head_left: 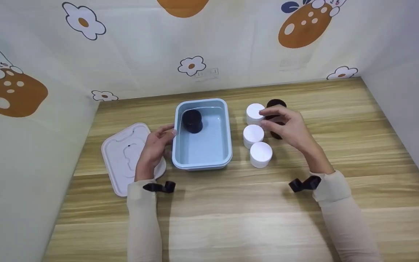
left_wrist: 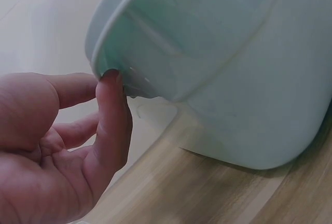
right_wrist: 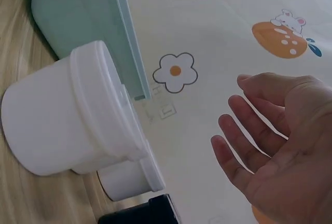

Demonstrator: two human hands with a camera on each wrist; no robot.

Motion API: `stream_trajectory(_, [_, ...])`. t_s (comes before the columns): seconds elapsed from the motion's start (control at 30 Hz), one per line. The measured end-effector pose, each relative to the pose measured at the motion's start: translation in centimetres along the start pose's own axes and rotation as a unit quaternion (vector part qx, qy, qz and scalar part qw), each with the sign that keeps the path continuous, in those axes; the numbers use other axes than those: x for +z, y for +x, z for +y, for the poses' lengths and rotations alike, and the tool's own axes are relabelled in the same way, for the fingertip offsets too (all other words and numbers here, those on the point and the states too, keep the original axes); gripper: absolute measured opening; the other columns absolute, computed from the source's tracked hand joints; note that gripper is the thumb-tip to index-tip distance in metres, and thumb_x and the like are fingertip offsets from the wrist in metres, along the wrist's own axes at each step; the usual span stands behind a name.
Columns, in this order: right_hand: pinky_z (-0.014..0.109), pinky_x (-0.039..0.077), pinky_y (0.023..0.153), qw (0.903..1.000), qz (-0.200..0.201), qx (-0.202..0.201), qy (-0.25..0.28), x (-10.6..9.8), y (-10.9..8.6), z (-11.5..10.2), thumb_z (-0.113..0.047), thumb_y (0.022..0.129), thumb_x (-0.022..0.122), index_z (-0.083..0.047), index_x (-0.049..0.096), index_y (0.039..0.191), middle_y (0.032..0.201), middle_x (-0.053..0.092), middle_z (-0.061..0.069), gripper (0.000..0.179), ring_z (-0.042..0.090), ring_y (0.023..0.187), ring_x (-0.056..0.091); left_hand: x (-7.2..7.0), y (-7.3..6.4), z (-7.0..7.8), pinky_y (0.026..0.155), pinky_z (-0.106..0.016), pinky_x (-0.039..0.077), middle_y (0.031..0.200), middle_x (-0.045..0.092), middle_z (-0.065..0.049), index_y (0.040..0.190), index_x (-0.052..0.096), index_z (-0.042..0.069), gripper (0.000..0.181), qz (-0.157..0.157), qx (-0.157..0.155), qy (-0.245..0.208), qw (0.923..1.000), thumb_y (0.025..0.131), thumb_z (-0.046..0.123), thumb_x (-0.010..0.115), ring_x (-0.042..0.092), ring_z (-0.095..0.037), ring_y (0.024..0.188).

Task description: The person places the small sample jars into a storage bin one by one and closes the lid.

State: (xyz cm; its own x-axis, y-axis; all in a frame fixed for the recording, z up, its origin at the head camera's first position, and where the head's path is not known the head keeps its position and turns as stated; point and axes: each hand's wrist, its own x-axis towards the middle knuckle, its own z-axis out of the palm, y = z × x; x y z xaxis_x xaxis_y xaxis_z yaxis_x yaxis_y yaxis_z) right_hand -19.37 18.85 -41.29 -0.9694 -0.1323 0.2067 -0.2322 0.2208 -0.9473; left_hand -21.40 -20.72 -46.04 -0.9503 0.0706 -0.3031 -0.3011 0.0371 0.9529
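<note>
The patterned cloth fills the top of the head view and the wood table the rest. The blue box stands mid-frame, its long axis running up and down the picture, its top open. The pale lid lies flat at left, partly hidden by the left arm.

The left hand is at the box's left wall; in the left wrist view its bent thumb and fingers pinch the rim.

The right hand is right of centre. Its thumb and forefinger are apart with nothing between them; the right wrist view shows the fingers loosely spread, clear of the jars.

The far white jar is upright, its axis vertical, just left of those fingertips, which overlap its cap's right edge in the head view. This hand is much the nearer one, and the box lies further left, beyond the jar.

Below it, the middle white jar and near white jar stand close in a rough column. On the hand's other side, the upper dark jar and lower dark jar are partly covered by it, crowding that side. Another dark jar is in the box's upper left. Nothing appears between the far white jar and the box's right wall.
</note>
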Motion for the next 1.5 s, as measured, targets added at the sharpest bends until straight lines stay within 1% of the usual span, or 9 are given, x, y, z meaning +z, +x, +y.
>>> stream_trajectory(0.13, [0.019, 0.055, 0.087, 0.9997, 0.022, -0.012, 0.002, -1.1, 0.1, 0.7, -0.003, 0.087, 0.076, 0.002, 0.071, 0.113, 0.111, 0.071, 0.009, 0.027, 0.014, 0.096, 0.069, 0.0, 0.0, 0.1, 0.065, -0.03, 0.061, 0.109, 0.072, -0.009, 0.143, 0.051, 0.005, 0.046, 0.0, -0.001, 0.005, 1.0, 0.101, 0.021, 0.061, 0.071, -0.015, 0.093])
stream_trajectory(0.27, [0.022, 0.052, 0.091, 0.9991, 0.033, -0.024, 0.01, -2.1, 0.2, 1.6, -0.001, 0.087, 0.075, 0.004, 0.07, 0.113, 0.107, 0.072, -0.005, 0.027, 0.015, 0.104, 0.066, 0.1, 0.1, 0.1, 0.066, -0.03, 0.061, 0.108, 0.071, -0.008, 0.143, 0.051, 0.005, 0.046, 0.001, 0.0, 0.01, 1.0, 0.101, 0.02, 0.06, 0.071, -0.015, 0.094])
stream_trajectory(0.43, [0.025, 0.05, 0.091, 0.998, 0.044, -0.031, 0.033, -3.0, 0.5, 3.1, 0.005, 0.086, 0.074, 0.008, 0.069, 0.114, 0.106, 0.072, -0.011, 0.029, 0.009, 0.106, 0.064, 0.0, 0.0, 0.1, 0.069, -0.029, 0.06, 0.106, 0.071, -0.009, 0.142, 0.053, 0.004, 0.044, 0.005, 0.001, 0.008, 1.0, 0.101, 0.019, 0.06, 0.071, -0.015, 0.093])
stream_trajectory(0.63, [0.023, 0.052, 0.093, 0.9968, 0.059, -0.003, 0.054, -3.8, 0.7, 4.9, 0.004, 0.085, 0.075, 0.01, 0.065, 0.12, 0.112, 0.07, -0.013, 0.037, 0.013, 0.112, 0.062, -0.1, -0.1, 0.1, 0.067, -0.028, 0.061, 0.113, 0.07, -0.014, 0.143, 0.051, 0.004, 0.046, -0.003, 0.005, -0.004, 1.0, 0.101, 0.019, 0.06, 0.072, -0.018, 0.095])
stream_trajectory(0.83, [0.025, 0.049, 0.099, 0.9972, 0.047, 0.046, 0.035, -4.6, 0.6, 6.0, -0.002, 0.085, 0.077, 0.003, 0.061, 0.131, 0.13, 0.062, 0.003, 0.048, 0.018, 0.124, 0.055, -0.2, 0.0, -0.1, 0.07, -0.026, 0.06, 0.117, 0.067, -0.016, 0.145, 0.049, 0.003, 0.047, 0.001, 0.002, -0.004, 1.0, 0.101, 0.018, 0.059, 0.072, -0.018, 0.096])
stream_trajectory(0.93, [0.021, 0.049, 0.097, 0.9973, 0.034, 0.057, 0.03, -4.9, 0.5, 6.5, -0.002, 0.085, 0.077, 0.002, 0.056, 0.136, 0.138, 0.056, 0.015, 0.055, 0.022, 0.126, 0.052, -0.1, 0.0, -0.1, 0.07, -0.026, 0.059, 0.117, 0.067, -0.016, 0.144, 0.05, 0.004, 0.046, 0.004, 0.0, -0.005, 1.0, 0.101, 0.018, 0.059, 0.071, -0.017, 0.096])
stream_trajectory(1.03, [0.017, 0.049, 0.097, 0.9971, 0.019, 0.07, 0.023, -5.2, 0.4, 6.9, -0.003, 0.085, 0.078, 0.001, 0.053, 0.139, 0.142, 0.052, 0.02, 0.06, 0.024, 0.129, 0.05, -0.1, 0.0, -0.1, 0.072, -0.028, 0.06, 0.118, 0.067, -0.016, 0.143, 0.05, 0.005, 0.045, 0.004, -0.001, -0.001, 1.0, 0.101, 0.017, 0.059, 0.071, -0.017, 0.097])
stream_trajectory(1.23, [0.013, 0.045, 0.101, 0.9957, -0.011, 0.088, 0.028, -5.5, 0.4, 7.8, -0.001, 0.087, 0.075, 0.004, 0.046, 0.142, 0.143, 0.049, 0.021, 0.063, 0.019, 0.127, 0.052, 0.0, 0.0, -0.1, 0.066, -0.029, 0.061, 0.115, 0.068, -0.015, 0.144, 0.05, 0.006, 0.045, -0.002, -0.002, 0.003, 1.0, 0.101, 0.018, 0.059, 0.071, -0.016, 0.095])
stream_trajectory(1.5, [0.011, 0.048, 0.094, 0.9913, -0.043, 0.125, 0.004, -5.6, 0.2, 8.3, -0.003, 0.086, 0.077, 0.003, 0.041, 0.143, 0.143, 0.046, 0.019, 0.068, 0.004, 0.112, 0.056, 0.0, 0.0, 0.0, 0.063, -0.03, 0.061, 0.112, 0.068, -0.013, 0.144, 0.05, 0.006, 0.047, -0.003, -0.007, -0.005, 1.0, 0.1, 0.019, 0.06, 0.071, -0.016, 0.093])
